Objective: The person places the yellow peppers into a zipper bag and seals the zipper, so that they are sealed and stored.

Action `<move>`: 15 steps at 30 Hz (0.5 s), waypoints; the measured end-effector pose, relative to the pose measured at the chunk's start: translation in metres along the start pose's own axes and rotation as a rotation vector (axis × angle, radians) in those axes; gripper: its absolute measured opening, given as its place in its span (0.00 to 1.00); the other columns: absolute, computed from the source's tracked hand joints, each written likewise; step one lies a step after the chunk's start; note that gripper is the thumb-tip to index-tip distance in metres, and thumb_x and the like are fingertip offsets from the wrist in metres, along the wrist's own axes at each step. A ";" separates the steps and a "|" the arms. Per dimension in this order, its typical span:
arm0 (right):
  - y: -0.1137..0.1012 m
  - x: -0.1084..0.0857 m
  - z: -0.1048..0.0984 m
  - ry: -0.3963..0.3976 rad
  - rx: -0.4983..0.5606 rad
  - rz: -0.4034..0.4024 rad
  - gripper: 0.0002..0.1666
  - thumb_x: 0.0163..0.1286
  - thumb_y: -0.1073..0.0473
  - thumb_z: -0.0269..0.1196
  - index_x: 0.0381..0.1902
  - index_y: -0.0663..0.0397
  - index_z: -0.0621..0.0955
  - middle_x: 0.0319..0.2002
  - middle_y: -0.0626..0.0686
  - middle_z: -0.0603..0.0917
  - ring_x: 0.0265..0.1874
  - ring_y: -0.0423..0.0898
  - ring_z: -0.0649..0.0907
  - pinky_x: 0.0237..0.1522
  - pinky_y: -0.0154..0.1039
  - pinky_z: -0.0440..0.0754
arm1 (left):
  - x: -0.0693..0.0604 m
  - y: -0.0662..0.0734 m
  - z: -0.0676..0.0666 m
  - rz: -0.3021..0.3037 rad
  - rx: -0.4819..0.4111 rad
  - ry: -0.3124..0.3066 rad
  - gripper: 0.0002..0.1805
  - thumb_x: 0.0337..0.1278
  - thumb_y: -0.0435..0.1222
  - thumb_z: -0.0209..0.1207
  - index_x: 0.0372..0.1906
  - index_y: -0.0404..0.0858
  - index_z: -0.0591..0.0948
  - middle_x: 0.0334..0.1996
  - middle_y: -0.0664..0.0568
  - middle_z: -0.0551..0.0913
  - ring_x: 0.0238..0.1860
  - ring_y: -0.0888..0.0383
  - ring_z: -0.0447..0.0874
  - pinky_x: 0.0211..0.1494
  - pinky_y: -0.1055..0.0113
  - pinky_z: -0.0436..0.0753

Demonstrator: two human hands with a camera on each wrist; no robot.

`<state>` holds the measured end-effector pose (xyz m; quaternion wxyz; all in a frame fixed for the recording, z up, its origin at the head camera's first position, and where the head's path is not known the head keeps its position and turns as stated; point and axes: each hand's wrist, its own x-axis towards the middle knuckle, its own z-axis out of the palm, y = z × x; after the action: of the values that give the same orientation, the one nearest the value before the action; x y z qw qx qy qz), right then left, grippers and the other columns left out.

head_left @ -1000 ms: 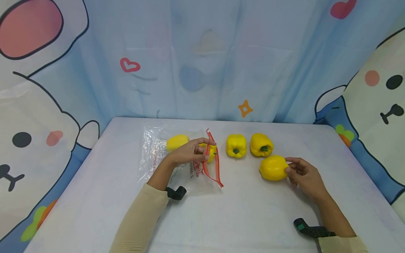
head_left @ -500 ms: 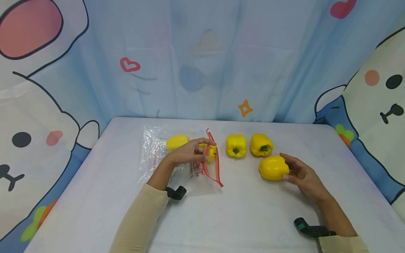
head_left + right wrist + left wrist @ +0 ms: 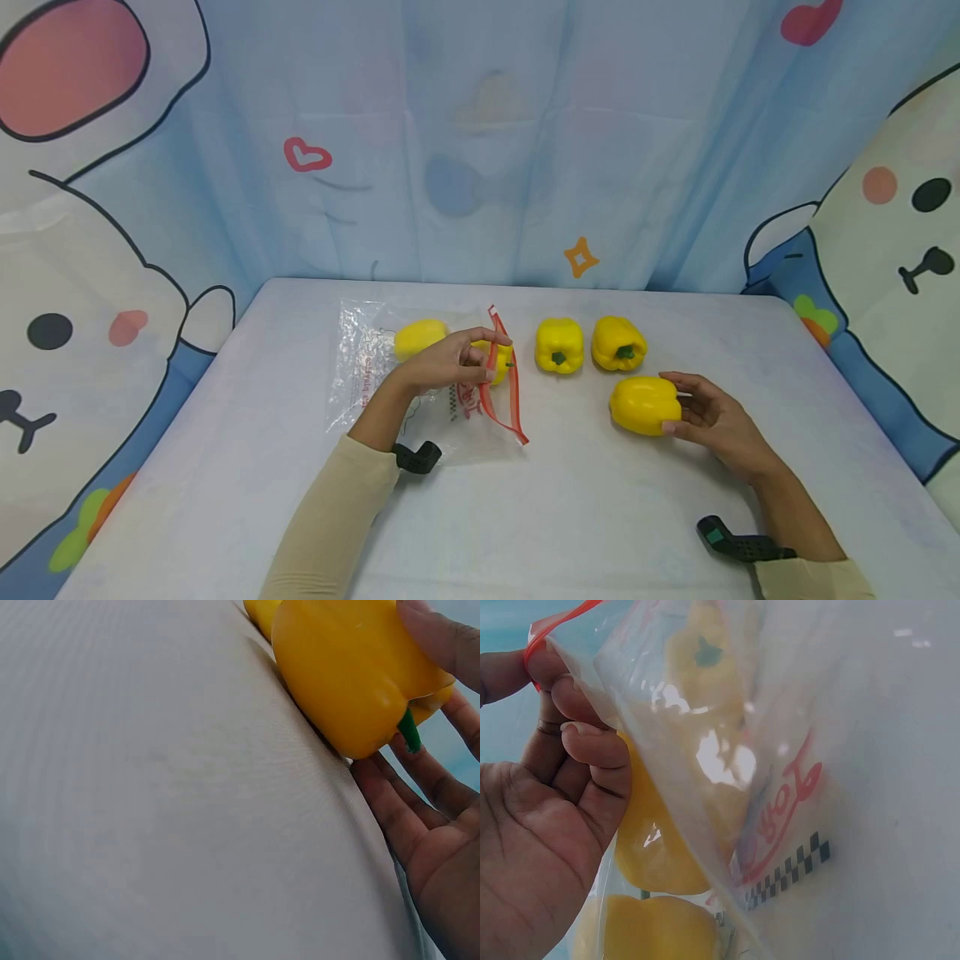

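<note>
From the wearer's head, the widest view looks forward and down across a white table [image 3: 585,500] to a blue curtain [image 3: 480,83], taking in both forearms. The left wrist camera faces, at close range, past the left hand [image 3: 457,360] onto a clear bag [image 3: 435,425]; hand and bag also appear from above. Similarly near, the right wrist camera looks along the tilted tabletop, sharing the right hand [image 3: 716,421] and its yellow pepper [image 3: 641,406] with the head view.
</note>
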<state>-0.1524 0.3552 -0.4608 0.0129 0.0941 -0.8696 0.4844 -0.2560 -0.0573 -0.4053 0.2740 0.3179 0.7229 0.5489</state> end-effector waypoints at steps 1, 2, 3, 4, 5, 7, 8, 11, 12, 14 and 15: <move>0.000 0.000 0.000 0.008 -0.012 0.006 0.39 0.63 0.60 0.70 0.69 0.58 0.67 0.57 0.32 0.69 0.49 0.24 0.76 0.49 0.17 0.74 | 0.000 0.000 0.000 0.000 0.000 0.000 0.30 0.60 0.35 0.59 0.68 0.38 0.67 0.20 0.55 0.73 0.27 0.41 0.62 0.31 0.63 0.66; 0.000 0.000 0.001 0.015 -0.020 0.011 0.38 0.63 0.59 0.70 0.68 0.58 0.68 0.58 0.32 0.69 0.49 0.23 0.76 0.48 0.17 0.75 | 0.000 0.000 0.000 -0.002 0.001 0.000 0.30 0.60 0.35 0.59 0.68 0.38 0.67 0.20 0.55 0.73 0.26 0.41 0.62 0.31 0.63 0.66; -0.001 0.000 0.001 0.022 -0.027 0.017 0.38 0.63 0.58 0.70 0.68 0.58 0.68 0.58 0.33 0.69 0.49 0.23 0.76 0.48 0.17 0.75 | 0.000 0.000 0.000 -0.005 0.002 0.001 0.31 0.60 0.35 0.58 0.68 0.38 0.67 0.19 0.55 0.72 0.26 0.42 0.62 0.31 0.63 0.66; -0.001 0.000 0.001 0.028 -0.033 0.020 0.38 0.63 0.58 0.70 0.67 0.58 0.69 0.57 0.33 0.70 0.48 0.23 0.76 0.48 0.17 0.75 | 0.000 0.000 0.000 -0.009 0.004 0.003 0.31 0.59 0.34 0.58 0.68 0.38 0.67 0.19 0.55 0.72 0.26 0.43 0.62 0.31 0.63 0.67; -0.001 0.000 0.002 0.032 -0.034 0.023 0.37 0.63 0.57 0.70 0.67 0.58 0.69 0.57 0.33 0.70 0.48 0.23 0.76 0.48 0.17 0.75 | 0.000 -0.001 0.000 -0.013 0.007 0.005 0.31 0.59 0.34 0.58 0.68 0.38 0.67 0.19 0.55 0.72 0.25 0.43 0.63 0.30 0.63 0.67; 0.000 0.001 0.002 0.041 -0.032 0.031 0.37 0.63 0.57 0.70 0.66 0.59 0.69 0.57 0.33 0.70 0.48 0.23 0.76 0.47 0.18 0.75 | 0.000 0.000 0.000 -0.020 0.013 0.009 0.31 0.58 0.35 0.58 0.68 0.39 0.67 0.18 0.55 0.71 0.25 0.44 0.63 0.30 0.63 0.68; 0.000 0.001 0.002 0.045 -0.028 0.034 0.36 0.63 0.57 0.70 0.66 0.59 0.69 0.56 0.33 0.70 0.48 0.24 0.76 0.47 0.18 0.75 | 0.000 0.000 0.000 -0.022 0.014 0.010 0.31 0.58 0.35 0.58 0.68 0.39 0.67 0.18 0.55 0.71 0.25 0.44 0.63 0.30 0.63 0.68; 0.000 0.001 0.002 0.059 -0.016 0.039 0.36 0.64 0.57 0.69 0.66 0.59 0.69 0.55 0.32 0.70 0.47 0.23 0.77 0.47 0.17 0.76 | 0.000 0.000 0.000 -0.022 0.016 0.010 0.31 0.59 0.36 0.58 0.68 0.39 0.68 0.19 0.54 0.72 0.25 0.42 0.63 0.30 0.64 0.68; 0.000 0.001 0.002 0.065 -0.011 0.039 0.36 0.64 0.57 0.69 0.66 0.59 0.69 0.56 0.32 0.71 0.47 0.23 0.77 0.47 0.17 0.76 | 0.000 0.000 0.000 -0.020 0.018 0.010 0.31 0.59 0.36 0.58 0.68 0.39 0.68 0.19 0.54 0.73 0.26 0.40 0.63 0.30 0.64 0.67; 0.000 0.001 0.002 0.083 -0.009 0.036 0.35 0.64 0.57 0.69 0.66 0.58 0.70 0.58 0.36 0.72 0.48 0.23 0.77 0.47 0.17 0.75 | 0.000 0.001 0.000 -0.015 0.017 0.009 0.30 0.59 0.36 0.58 0.68 0.39 0.68 0.20 0.55 0.73 0.27 0.37 0.61 0.30 0.64 0.67; -0.001 0.001 0.002 0.090 -0.005 0.037 0.35 0.64 0.57 0.69 0.67 0.58 0.69 0.60 0.39 0.72 0.48 0.23 0.77 0.47 0.18 0.76 | 0.001 0.001 0.000 -0.014 0.015 0.007 0.30 0.59 0.36 0.58 0.68 0.39 0.68 0.19 0.55 0.72 0.28 0.35 0.61 0.30 0.64 0.67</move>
<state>-0.1535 0.3530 -0.4612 0.0433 0.0564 -0.8710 0.4861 -0.2562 -0.0568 -0.4048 0.2729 0.3127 0.7303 0.5426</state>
